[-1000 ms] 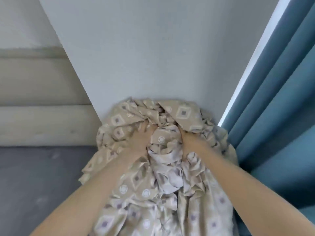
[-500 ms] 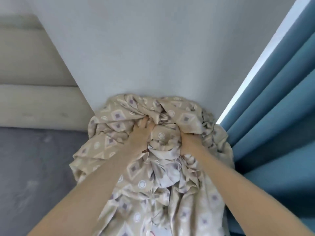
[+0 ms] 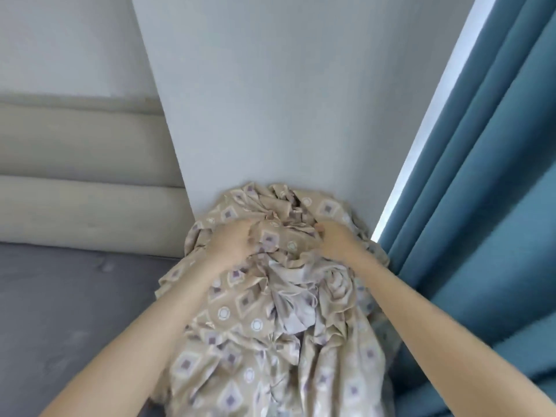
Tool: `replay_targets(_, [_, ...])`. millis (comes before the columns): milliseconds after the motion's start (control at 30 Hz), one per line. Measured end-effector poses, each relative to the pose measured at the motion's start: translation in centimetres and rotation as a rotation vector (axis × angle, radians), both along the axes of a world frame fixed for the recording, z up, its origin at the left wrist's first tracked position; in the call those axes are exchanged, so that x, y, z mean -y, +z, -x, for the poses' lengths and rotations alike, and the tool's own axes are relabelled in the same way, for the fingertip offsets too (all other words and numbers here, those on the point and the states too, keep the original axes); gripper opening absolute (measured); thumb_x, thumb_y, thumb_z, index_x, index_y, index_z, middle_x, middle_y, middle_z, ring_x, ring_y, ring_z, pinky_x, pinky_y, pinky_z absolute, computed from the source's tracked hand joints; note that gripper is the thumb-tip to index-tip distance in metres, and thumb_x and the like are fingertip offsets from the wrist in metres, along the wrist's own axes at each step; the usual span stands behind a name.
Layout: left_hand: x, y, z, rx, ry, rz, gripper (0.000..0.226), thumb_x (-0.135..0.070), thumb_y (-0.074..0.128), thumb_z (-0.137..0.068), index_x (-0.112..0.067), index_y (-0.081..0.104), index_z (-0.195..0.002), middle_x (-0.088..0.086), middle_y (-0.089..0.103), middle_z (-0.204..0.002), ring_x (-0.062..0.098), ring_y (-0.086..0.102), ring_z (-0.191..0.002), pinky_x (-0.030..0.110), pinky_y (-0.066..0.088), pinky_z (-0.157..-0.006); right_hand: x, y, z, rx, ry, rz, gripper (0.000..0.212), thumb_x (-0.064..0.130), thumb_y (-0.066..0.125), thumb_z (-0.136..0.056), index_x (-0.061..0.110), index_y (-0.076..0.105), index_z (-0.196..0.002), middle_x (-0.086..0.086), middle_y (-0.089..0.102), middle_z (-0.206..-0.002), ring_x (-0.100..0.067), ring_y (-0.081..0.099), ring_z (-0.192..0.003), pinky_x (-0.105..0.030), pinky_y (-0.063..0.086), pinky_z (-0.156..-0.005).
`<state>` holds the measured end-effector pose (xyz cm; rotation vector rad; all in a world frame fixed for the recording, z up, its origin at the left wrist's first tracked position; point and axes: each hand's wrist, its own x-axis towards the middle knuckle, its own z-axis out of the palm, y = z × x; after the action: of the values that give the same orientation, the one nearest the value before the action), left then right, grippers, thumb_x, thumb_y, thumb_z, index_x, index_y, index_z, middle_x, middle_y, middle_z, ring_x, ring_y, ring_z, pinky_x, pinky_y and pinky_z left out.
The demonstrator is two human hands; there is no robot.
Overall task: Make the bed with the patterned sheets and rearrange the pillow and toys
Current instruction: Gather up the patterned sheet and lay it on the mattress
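Observation:
A beige patterned sheet (image 3: 249, 320) with diamonds and circles lies bunched in a heap at the bed's corner, pressed against the white wall. My left hand (image 3: 231, 243) grips a fold near the top left of the heap. My right hand (image 3: 335, 240) grips a fold near the top right, about a hand's width away. The fingertips of both hands are buried in the cloth. The bare grey mattress (image 3: 66, 302) stretches to the left of the heap. No pillow or toys are in view.
A padded beige headboard (image 3: 81, 182) runs along the left behind the mattress. A white wall column (image 3: 285, 100) stands straight ahead. Blue curtains (image 3: 481, 206) hang close on the right, with a bright window strip beside them.
Both hands have moved apart along the top of the heap, spreading the bunched sheet. The view has shifted, showing more of the headboard.

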<state>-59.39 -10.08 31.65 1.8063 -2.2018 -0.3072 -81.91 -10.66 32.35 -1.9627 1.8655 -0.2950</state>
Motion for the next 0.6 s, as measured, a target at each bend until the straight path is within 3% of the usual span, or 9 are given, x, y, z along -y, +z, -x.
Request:
replay_targets(233, [-7.1,4.2,-4.3,-0.344,0.077,0.135,0.043,-0.017,0.054,-0.09,-0.03,0.055,-0.131,-0.003,0.063,-0.126,0.023,0.066,-0.101,0.037,0.052,-0.09,-7.3,6.0,-3.0,0.222,-0.014,0.224,0.037,0.019,0.056,-0.089,0.017,0.058,-0.126,-0.002,0.063,-0.122,-0.021,0.057,-0.114,-0.039,0.046,-0.098])
replay_targets(300, [-9.6,5.0,-5.3,-0.44,0.097,0.166,0.037,-0.017,0.056,-0.091,-0.029,0.058,-0.126,-0.009,0.063,-0.122,0.016,0.063,-0.106,0.029,0.049,-0.092,-10.0,7.1,-3.8,0.291,-0.001,0.276,0.038,0.017,0.059,-0.088,0.016,0.06,-0.126,-0.001,0.064,-0.122,-0.019,0.058,-0.114,-0.038,0.044,-0.1])
replay_targets(467, [-15.8,7.8,-6.1,-0.736,0.104,0.185,0.024,-0.01,0.056,-0.092,-0.031,0.059,-0.105,-0.012,0.063,-0.098,0.001,0.059,-0.087,-0.003,0.037,-0.073,-16.0,9.5,-5.6,0.416,0.006,0.357,0.036,0.019,0.061,-0.087,0.022,0.062,-0.124,0.005,0.065,-0.121,-0.014,0.061,-0.108,-0.03,0.045,-0.099])
replay_targets(600, [-19.2,9.1,-6.2,-0.818,0.12,0.188,0.018,-0.014,0.057,-0.093,-0.03,0.061,-0.101,-0.011,0.065,-0.097,0.001,0.059,-0.089,0.008,0.04,-0.079,-19.1,10.2,-6.2,0.55,0.022,0.397,0.033,0.019,0.062,-0.088,0.023,0.063,-0.12,0.01,0.066,-0.114,-0.005,0.062,-0.092,-0.024,0.049,-0.088])
